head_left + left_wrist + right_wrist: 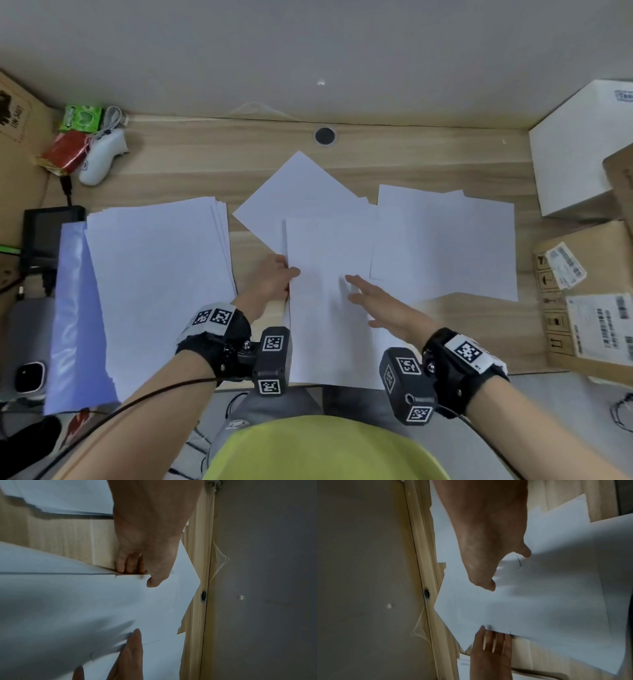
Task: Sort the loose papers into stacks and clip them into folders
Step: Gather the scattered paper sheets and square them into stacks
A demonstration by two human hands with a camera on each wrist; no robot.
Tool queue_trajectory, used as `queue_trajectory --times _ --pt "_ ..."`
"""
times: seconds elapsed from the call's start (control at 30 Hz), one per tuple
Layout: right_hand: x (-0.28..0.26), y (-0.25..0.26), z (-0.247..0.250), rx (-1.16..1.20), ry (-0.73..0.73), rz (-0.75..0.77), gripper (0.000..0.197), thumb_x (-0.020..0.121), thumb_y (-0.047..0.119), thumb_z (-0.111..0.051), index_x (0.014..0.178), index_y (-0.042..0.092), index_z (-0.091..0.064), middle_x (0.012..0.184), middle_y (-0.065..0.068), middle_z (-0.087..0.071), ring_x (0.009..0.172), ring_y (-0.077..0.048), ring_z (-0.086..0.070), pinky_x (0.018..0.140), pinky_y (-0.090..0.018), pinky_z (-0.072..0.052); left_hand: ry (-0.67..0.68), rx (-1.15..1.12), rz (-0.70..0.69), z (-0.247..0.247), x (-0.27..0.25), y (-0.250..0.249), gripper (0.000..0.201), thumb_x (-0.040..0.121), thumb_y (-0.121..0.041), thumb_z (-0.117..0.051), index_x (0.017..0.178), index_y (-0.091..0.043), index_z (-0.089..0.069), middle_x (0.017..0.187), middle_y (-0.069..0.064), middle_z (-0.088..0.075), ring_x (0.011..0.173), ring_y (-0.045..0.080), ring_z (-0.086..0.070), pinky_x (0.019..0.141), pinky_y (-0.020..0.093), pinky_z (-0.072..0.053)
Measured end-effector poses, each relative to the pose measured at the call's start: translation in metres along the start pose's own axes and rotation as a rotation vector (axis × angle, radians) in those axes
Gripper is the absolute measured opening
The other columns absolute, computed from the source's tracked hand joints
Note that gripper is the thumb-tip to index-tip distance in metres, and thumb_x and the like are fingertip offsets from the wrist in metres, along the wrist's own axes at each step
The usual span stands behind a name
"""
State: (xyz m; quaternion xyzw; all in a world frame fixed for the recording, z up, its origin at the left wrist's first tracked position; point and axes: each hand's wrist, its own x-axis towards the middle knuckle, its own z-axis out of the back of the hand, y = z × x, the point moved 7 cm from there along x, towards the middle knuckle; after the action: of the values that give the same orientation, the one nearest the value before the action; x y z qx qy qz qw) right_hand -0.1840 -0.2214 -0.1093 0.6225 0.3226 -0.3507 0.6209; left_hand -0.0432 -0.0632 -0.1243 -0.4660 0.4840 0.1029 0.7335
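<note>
Black wrist straps [214,342] with white fiducial tags, black camera blocks [407,383], thin black cables, yellow-green top [322,448].

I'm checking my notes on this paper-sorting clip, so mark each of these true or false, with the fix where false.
1. The left hand pinches the left edge of the centre sheets. True.
2. The right hand is clenched in a fist. False: its fingers lie straight over the sheets.
3. A paper stack overlaps a blue folder on the left. True.
4. The white game controller lies on the right-hand papers. False: it sits at the desk's far left corner.
</note>
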Motion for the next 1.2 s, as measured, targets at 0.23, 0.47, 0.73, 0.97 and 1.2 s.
queue_trajectory --times 0.23,0.47,0.73,0.97,1.2 --pt "-0.003 0.006 0.013 0.009 0.065 0.038 0.050 0.100 0.028 -0.043 0.147 0.035 -0.029 0.156 0.010 -0.021 0.143 -0.016 -0.025 0.111 -0.040 -0.032 -0.093 -0.082 -0.063 -0.020 -0.012 0.008 0.018 0.091 -0.016 -0.065 0.107 -0.020 -0.059 0.107 -0.001 -0.069 0.095 0.016 -0.066 0.085 0.030 -0.052" --pt "-0.006 0.014 0.115 -0.043 -0.341 0.191 0.036 0.098 0.017 -0.048 0.133 0.023 -0.052 0.141 0.001 -0.047 0.128 -0.014 -0.044 0.092 -0.023 -0.033 -0.173 -0.006 -0.333 -0.009 -0.030 -0.037 0.025 0.096 -0.015 -0.057 0.120 -0.022 -0.060 0.105 -0.016 -0.066 0.096 0.005 -0.064 0.076 0.018 -0.052" --pt "0.011 -0.013 0.149 -0.154 -0.304 0.065 0.044 0.099 0.013 -0.043 0.143 0.015 -0.042 0.159 -0.006 -0.015 0.146 -0.020 -0.018 0.114 -0.033 -0.021 -0.603 -0.166 -0.608 0.057 -0.059 -0.116 0.041 0.097 -0.022 -0.053 0.138 -0.016 -0.049 0.132 -0.007 -0.053 0.121 0.010 -0.049 0.097 0.022 -0.040" --pt "0.045 -0.015 0.096 -0.201 -0.177 -0.017 0.010 0.073 0.032 -0.047 0.081 0.028 -0.050 0.123 0.000 -0.033 0.111 -0.021 -0.041 0.098 -0.040 -0.040 -0.698 -0.441 -0.566 0.072 -0.055 -0.119 0.020 0.093 -0.021 -0.056 0.113 -0.024 -0.053 0.122 -0.001 -0.059 0.117 0.020 -0.056 0.106 0.042 -0.043" --pt "0.006 0.011 0.109 0.018 -0.177 -0.045 0.046 0.101 0.034 -0.038 0.145 0.019 -0.035 0.143 -0.004 -0.041 0.131 -0.026 -0.038 0.102 -0.039 -0.031 -0.656 -0.595 -0.404 0.066 -0.042 -0.063 0.028 0.091 -0.010 -0.054 0.117 -0.020 -0.060 0.106 -0.005 -0.062 0.101 0.017 -0.056 0.094 0.031 -0.045"
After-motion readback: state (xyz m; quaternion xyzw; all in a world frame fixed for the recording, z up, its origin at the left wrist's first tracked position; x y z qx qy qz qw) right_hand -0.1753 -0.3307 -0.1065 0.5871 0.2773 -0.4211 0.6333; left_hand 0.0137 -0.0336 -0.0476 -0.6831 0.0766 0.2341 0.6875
